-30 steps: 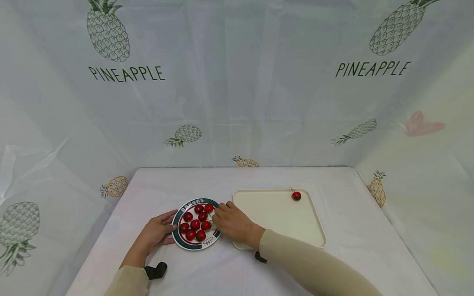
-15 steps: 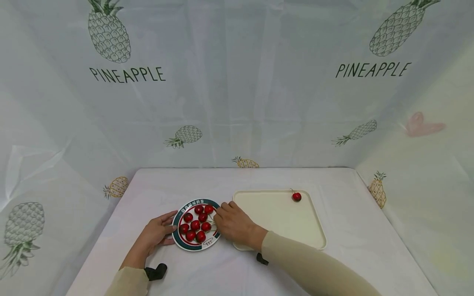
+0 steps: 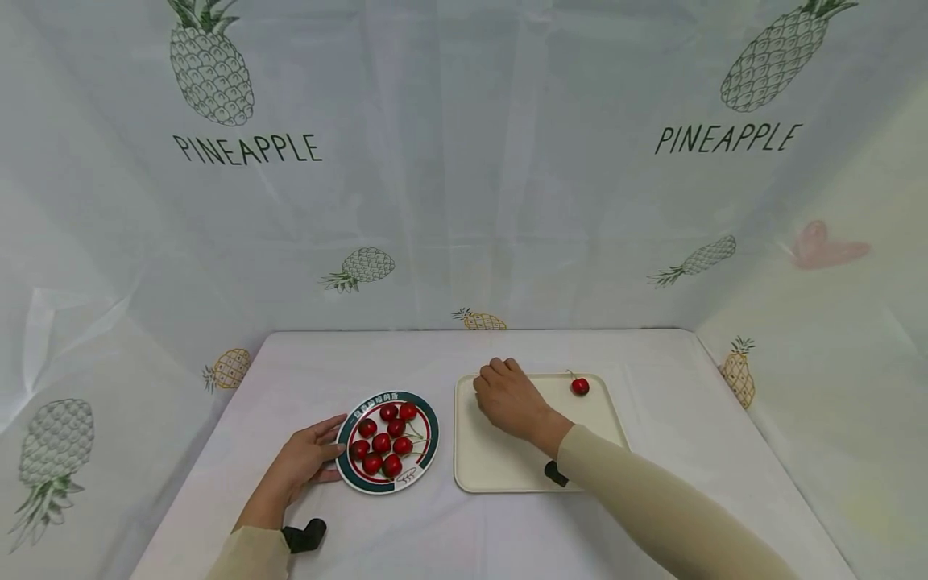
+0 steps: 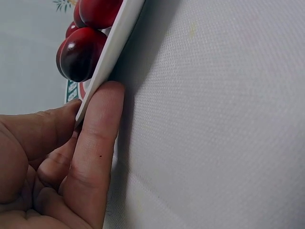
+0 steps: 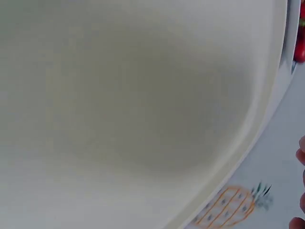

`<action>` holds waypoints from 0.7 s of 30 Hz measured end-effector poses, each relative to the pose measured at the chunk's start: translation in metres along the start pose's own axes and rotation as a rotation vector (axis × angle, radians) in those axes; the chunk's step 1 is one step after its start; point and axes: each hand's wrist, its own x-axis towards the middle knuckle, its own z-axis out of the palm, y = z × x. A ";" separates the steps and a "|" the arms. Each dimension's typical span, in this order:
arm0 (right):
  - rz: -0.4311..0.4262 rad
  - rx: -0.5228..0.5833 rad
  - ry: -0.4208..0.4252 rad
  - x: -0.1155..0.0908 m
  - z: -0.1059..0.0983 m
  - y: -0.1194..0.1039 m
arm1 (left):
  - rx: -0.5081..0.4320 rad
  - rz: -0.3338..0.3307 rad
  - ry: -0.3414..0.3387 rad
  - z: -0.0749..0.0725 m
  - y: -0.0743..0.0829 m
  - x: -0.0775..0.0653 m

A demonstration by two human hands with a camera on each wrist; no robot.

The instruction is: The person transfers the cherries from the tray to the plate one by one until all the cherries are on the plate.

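My left hand [image 3: 308,457] pinches the left rim of a round plate [image 3: 431,441], which has a green-and-white border and a red ring. In the left wrist view the thumb [image 4: 57,126] lies over the rim and a finger [image 4: 97,138] supports it from below; the plate looks tilted there. Several dark red cherries [image 3: 381,443] sit on it, some with stems. My right hand [image 3: 511,400] hangs over the left back part of a cream tray [image 3: 500,471], fingers bent and pointing away. I cannot tell whether it holds anything; its fingertips [image 5: 301,152] barely enter the right wrist view.
One stemmed cherry [image 3: 580,387] lies in the tray's back right corner. A white cloth [image 3: 449,532] covers the table, and a pineapple-printed curtain [image 3: 507,201] rises behind it and at both sides. A narrow strip of cloth separates plate and tray.
My right hand has left the plate's right edge and moved right and back over the tray. My left hand and the plate stay put, as does the cherry in the tray.
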 end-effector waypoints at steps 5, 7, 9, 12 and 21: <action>0.094 0.008 -0.031 -0.022 0.006 0.039 | -0.022 0.003 -0.003 0.000 0.001 -0.001; 0.132 -0.005 -0.050 -0.033 0.009 0.055 | -0.025 0.001 -0.002 0.000 0.002 -0.002; 0.173 -0.023 -0.084 -0.046 0.011 0.071 | -0.021 0.000 -0.002 -0.001 0.003 -0.002; 0.234 -0.036 -0.146 -0.064 0.014 0.091 | -0.020 -0.003 -0.002 0.000 0.004 -0.003; 0.408 0.080 -0.290 -0.087 0.023 0.115 | -0.019 -0.012 0.008 0.001 0.004 -0.002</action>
